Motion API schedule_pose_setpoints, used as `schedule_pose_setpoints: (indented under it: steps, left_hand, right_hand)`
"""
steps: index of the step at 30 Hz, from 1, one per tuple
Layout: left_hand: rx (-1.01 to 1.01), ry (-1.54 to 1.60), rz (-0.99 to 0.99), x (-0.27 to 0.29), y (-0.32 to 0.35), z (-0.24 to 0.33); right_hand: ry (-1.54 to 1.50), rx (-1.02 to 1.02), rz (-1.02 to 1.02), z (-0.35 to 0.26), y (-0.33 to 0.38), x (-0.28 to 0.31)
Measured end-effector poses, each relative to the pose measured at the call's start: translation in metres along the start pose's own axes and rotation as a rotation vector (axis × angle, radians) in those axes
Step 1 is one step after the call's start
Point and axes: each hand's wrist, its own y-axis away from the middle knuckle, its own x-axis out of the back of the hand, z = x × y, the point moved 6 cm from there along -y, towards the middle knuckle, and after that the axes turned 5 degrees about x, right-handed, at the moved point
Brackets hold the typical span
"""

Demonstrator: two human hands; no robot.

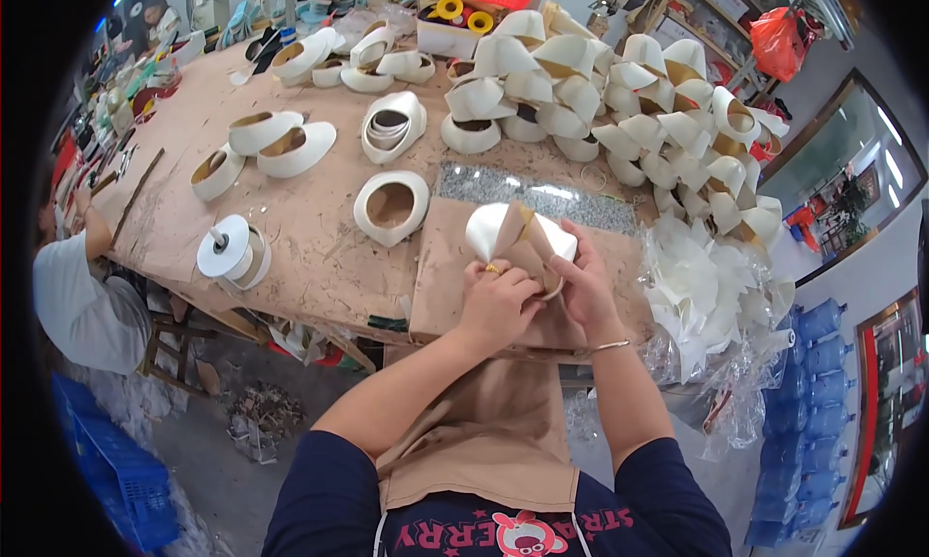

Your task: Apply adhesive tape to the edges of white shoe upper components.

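A white shoe upper (492,230) with tan lining is between my hands, over a brown-covered board at the table's near edge. My left hand (498,301) closes on its near left side, fingers bent at the lining's edge. Around the right side wraps my right hand (584,278), thumb against the tan lining and fingers on the white outside. Part of the upper's lower edge is hidden by my fingers. Beyond it lies a speckled grey stone slab (542,195). To its left, another white upper (391,209) rests with its opening facing up.
A large pile of white uppers (561,92) fills the table's far right. Clear plastic with white pieces (702,286) lies at the right edge. A white spool (232,252) stands at the left. Another person (87,296) sits far left, near a blue crate (116,470).
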Motion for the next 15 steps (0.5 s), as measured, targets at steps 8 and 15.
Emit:
schedule_pose_setpoints:
  steps: [8,15]
  left_hand:
    - [0.267,0.577,-0.076,0.010,-0.018,-0.001]
    - [0.605,0.962,-0.476,-0.008,-0.024,-0.011]
  right_hand:
    - [-0.141,0.122,-0.013,-0.012,0.000,-0.025]
    - [0.029,0.168,-0.021,-0.010,-0.003,-0.026]
